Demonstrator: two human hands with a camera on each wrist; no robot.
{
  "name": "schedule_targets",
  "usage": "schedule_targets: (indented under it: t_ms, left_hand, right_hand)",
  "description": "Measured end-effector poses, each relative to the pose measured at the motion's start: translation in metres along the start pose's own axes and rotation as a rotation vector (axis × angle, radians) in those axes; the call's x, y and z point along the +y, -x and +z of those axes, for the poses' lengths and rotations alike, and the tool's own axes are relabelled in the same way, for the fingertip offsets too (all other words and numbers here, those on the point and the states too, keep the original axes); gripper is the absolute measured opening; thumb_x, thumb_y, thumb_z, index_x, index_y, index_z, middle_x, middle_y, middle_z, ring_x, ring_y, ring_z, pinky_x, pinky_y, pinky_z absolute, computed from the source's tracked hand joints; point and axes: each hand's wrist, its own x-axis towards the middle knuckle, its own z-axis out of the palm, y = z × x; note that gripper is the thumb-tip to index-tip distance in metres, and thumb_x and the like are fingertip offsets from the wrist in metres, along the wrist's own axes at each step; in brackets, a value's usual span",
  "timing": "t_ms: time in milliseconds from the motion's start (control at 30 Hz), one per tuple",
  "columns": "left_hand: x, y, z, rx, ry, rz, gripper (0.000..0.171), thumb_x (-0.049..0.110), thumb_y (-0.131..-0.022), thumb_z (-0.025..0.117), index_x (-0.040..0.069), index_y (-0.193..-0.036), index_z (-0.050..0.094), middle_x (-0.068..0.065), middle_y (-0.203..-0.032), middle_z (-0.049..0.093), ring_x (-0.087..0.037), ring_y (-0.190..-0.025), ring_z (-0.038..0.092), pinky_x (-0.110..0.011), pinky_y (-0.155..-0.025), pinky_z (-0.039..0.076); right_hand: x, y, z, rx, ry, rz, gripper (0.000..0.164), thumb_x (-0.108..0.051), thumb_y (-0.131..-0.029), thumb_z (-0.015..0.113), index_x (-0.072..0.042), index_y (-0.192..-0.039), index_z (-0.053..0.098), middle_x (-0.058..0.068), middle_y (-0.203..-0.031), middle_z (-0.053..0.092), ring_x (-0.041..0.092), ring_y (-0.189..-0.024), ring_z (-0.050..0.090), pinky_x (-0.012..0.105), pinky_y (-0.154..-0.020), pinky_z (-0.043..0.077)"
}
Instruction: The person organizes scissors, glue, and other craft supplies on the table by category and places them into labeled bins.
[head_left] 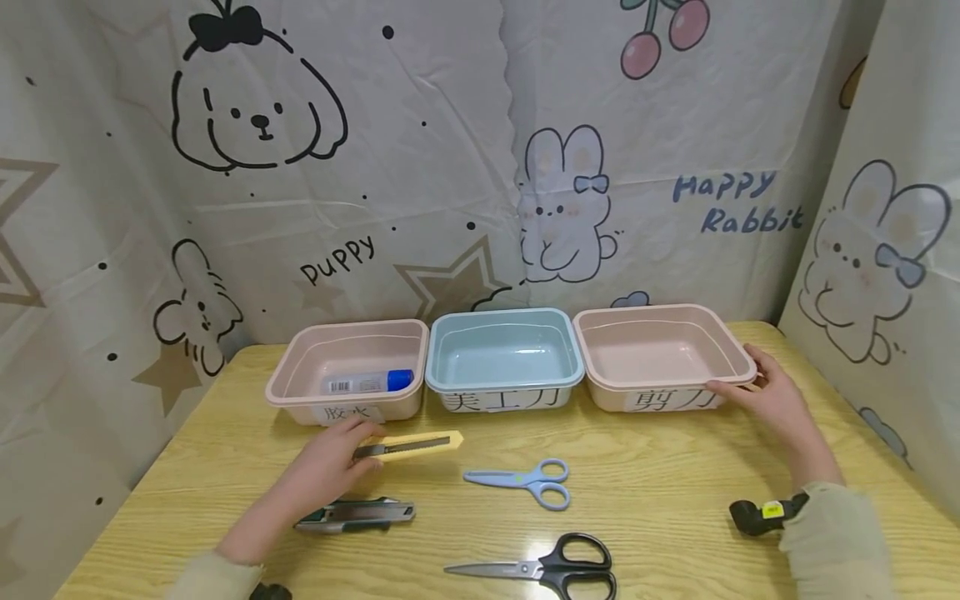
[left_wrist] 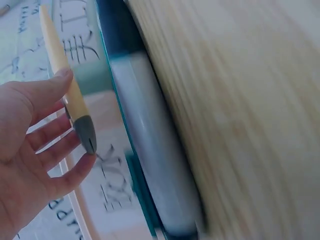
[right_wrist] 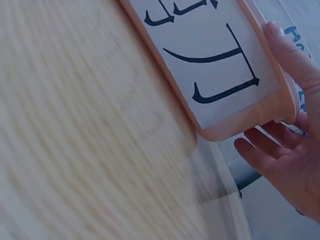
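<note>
My left hand (head_left: 330, 462) pinches a yellow utility knife (head_left: 420, 446), held above the table in front of the left pink bin. In the left wrist view the thumb presses one side of this yellow knife (left_wrist: 75, 100), its grey end pointing down. Under that hand lies a dark green and grey utility knife (head_left: 367, 514). My right hand (head_left: 776, 400) grips the corner of the right pink bin (head_left: 663, 392), thumb at the front rim and fingers at the side. Blue scissors (head_left: 525, 479) and black-handled scissors (head_left: 555, 568) lie on the table.
A blue bin (head_left: 504, 387) stands between the right bin and the left pink bin (head_left: 300, 404), which holds a clear glue bottle with a blue cap (head_left: 367, 382). Each bin has a front label. A printed curtain (head_left: 420, 167) hangs behind the wooden table (head_left: 652, 500).
</note>
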Motion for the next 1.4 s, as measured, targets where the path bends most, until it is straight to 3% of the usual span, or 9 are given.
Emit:
schedule_targets:
  t_ms: [100,233,367,467,633,700,767,867,1400]
  left_hand:
    - [0.010,-0.009,0.003,0.061,-0.011,0.031,0.034,0.024,-0.077,0.072,0.012,-0.107,0.062,0.002,-0.103,0.059,-0.015,-0.094,0.057,-0.034,-0.080,0.048]
    - [0.024,-0.025,0.001,0.119,0.006,0.067,0.036,0.022,-0.077,0.073,0.011,-0.108,0.062,-0.001,-0.104,0.060,-0.018,-0.095,0.057,-0.035,-0.080,0.048]
    - [0.038,-0.044,-0.006,0.152,0.030,0.085,0.033,0.021,-0.078,0.071,0.011,-0.108,0.062,0.000,-0.102,0.058,-0.017,-0.092,0.057,-0.033,-0.078,0.049]
    - [0.046,-0.061,-0.011,0.180,0.025,0.103,0.032,0.021,-0.079,0.071,0.011,-0.108,0.063,0.000,-0.100,0.058,-0.017,-0.091,0.057,-0.033,-0.077,0.048]
    - [0.059,-0.089,-0.016,0.181,0.044,0.099,0.031,0.021,-0.080,0.070,0.010,-0.109,0.064,-0.002,-0.099,0.059,-0.017,-0.089,0.057,-0.033,-0.079,0.048]
    - [0.062,-0.099,-0.015,0.163,0.047,0.092,0.031,0.022,-0.081,0.069,0.009,-0.109,0.064,-0.003,-0.100,0.059,-0.018,-0.090,0.057,-0.033,-0.079,0.048]
    - [0.065,-0.109,-0.012,0.144,0.050,0.086,0.032,0.023,-0.082,0.068,0.009,-0.111,0.064,-0.003,-0.101,0.059,-0.018,-0.091,0.057,-0.033,-0.079,0.048]
    - [0.067,-0.122,-0.006,0.115,0.064,0.053,0.033,0.025,-0.083,0.066,0.011,-0.112,0.064,-0.003,-0.103,0.059,-0.018,-0.092,0.057,-0.033,-0.078,0.049]
    - [0.060,-0.166,0.027,-0.039,0.177,-0.115,0.035,0.025,-0.083,0.067,0.011,-0.115,0.064,-0.006,-0.114,0.062,-0.025,-0.116,0.050,-0.039,-0.095,0.042]
  right_hand:
    - [0.001,0.001,0.001,0.012,-0.011,0.006,0.098,-0.040,-0.081,0.066,-0.007,-0.146,0.001,0.025,-0.148,0.014,0.043,-0.125,0.027,0.058,-0.097,0.030]
    - [0.003,0.000,0.001,0.025,0.012,0.005,0.097,-0.043,-0.080,0.065,-0.008,-0.147,0.004,0.023,-0.148,0.017,0.041,-0.125,0.029,0.029,-0.089,0.042]
    - [0.002,0.000,0.002,0.040,0.004,-0.005,0.097,-0.042,-0.078,0.067,-0.006,-0.146,0.008,0.024,-0.146,0.021,0.040,-0.123,0.032,0.007,-0.071,0.039]
    - [0.002,0.000,0.003,0.057,0.009,-0.001,0.096,-0.042,-0.078,0.068,-0.005,-0.146,0.011,0.024,-0.145,0.023,0.039,-0.122,0.033,0.010,-0.074,0.041]
    - [0.002,0.002,0.004,0.063,0.004,0.010,0.095,-0.043,-0.078,0.067,-0.008,-0.146,0.010,0.023,-0.146,0.023,0.038,-0.123,0.033,0.040,-0.095,0.042]
    - [0.003,0.003,0.003,0.063,-0.003,0.001,0.095,-0.043,-0.079,0.067,-0.008,-0.146,0.011,0.023,-0.145,0.023,0.038,-0.123,0.033,0.033,-0.094,0.043]
    - [0.003,0.003,0.003,0.064,0.007,-0.001,0.094,-0.043,-0.079,0.067,-0.008,-0.146,0.011,0.023,-0.145,0.024,0.037,-0.121,0.034,0.017,-0.085,0.044]
    - [0.003,0.003,0.003,0.067,0.015,-0.018,0.094,-0.042,-0.079,0.067,-0.006,-0.146,0.012,0.024,-0.144,0.026,0.037,-0.120,0.035,0.004,-0.069,0.038]
    - [0.005,0.003,0.004,0.079,0.026,-0.008,0.093,-0.043,-0.079,0.066,-0.008,-0.146,0.012,0.024,-0.144,0.026,0.036,-0.120,0.035,0.003,-0.069,0.038]
